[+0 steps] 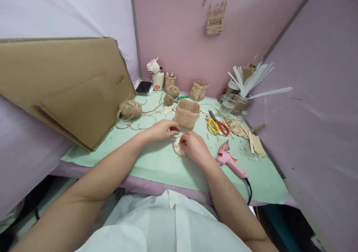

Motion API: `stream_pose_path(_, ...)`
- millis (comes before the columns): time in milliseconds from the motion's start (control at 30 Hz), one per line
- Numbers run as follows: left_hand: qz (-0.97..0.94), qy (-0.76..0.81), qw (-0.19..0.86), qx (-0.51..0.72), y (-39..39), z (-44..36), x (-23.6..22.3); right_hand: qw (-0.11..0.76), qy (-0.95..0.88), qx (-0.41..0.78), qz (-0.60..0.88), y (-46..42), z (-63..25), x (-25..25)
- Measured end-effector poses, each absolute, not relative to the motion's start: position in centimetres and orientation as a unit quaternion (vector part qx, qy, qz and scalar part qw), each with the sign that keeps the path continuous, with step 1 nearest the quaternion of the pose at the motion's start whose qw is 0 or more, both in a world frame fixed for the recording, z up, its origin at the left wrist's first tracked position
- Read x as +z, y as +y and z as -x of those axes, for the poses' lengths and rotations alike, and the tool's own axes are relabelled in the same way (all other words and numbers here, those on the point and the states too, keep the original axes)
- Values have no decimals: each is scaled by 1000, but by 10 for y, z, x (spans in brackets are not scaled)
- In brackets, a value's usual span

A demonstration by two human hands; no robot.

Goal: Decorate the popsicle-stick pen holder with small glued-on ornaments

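Observation:
A small basket of thin wooden strips (187,115) stands on the pale green tabletop in front of my hands. My left hand (165,129) is just at its near left side, fingers bent and drawn together; anything between the fingertips is too small to make out. Nearer me, a small round whitish disc (176,147) lies flat on the table. Over its right part is my right hand (195,147), its fingertips pinched together down at the disc's surface. What they grip, if anything, is hidden. Thin strands show by the basket's lower edge.
On the right lie a pink glue gun (231,164), scissors (218,125) and wooden strips (237,127). Left is a twine ball (131,109) beside a large cardboard panel (69,88). Behind stand another basket (199,90) and a plastic cup (228,103).

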State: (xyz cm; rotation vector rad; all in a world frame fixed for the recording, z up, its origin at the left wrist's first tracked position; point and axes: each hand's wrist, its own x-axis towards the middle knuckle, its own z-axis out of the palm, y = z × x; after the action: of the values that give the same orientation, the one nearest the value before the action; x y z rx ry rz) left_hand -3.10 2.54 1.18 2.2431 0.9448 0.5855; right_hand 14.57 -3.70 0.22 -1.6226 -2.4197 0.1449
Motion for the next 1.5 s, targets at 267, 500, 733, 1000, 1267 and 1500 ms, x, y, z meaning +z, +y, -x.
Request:
stream_pose_path(267,-847,362,318,223,25,31,11,148,-813,111,552,-38,-151,3)
stream_pose_path(500,-849,363,315,217,24,31,12,159,-820,135,534,-37,-152,2)
stream_pose_path(733,-812,361,394,233,21,27,16,256,-783,184,535,-34,-160,4)
stream_pose_path(1000,-683,370,566,275,19,14,7,365,-730,263,515,-28,-162,1)
stream_pose_path(1267,-670,392,558,293,17,12,9,430,-686,257,528,-24,-164,-5)
stream_pose_path(1500,-711,394,489,317,17,12,11,385,-717,205,544,-28,-172,-5)
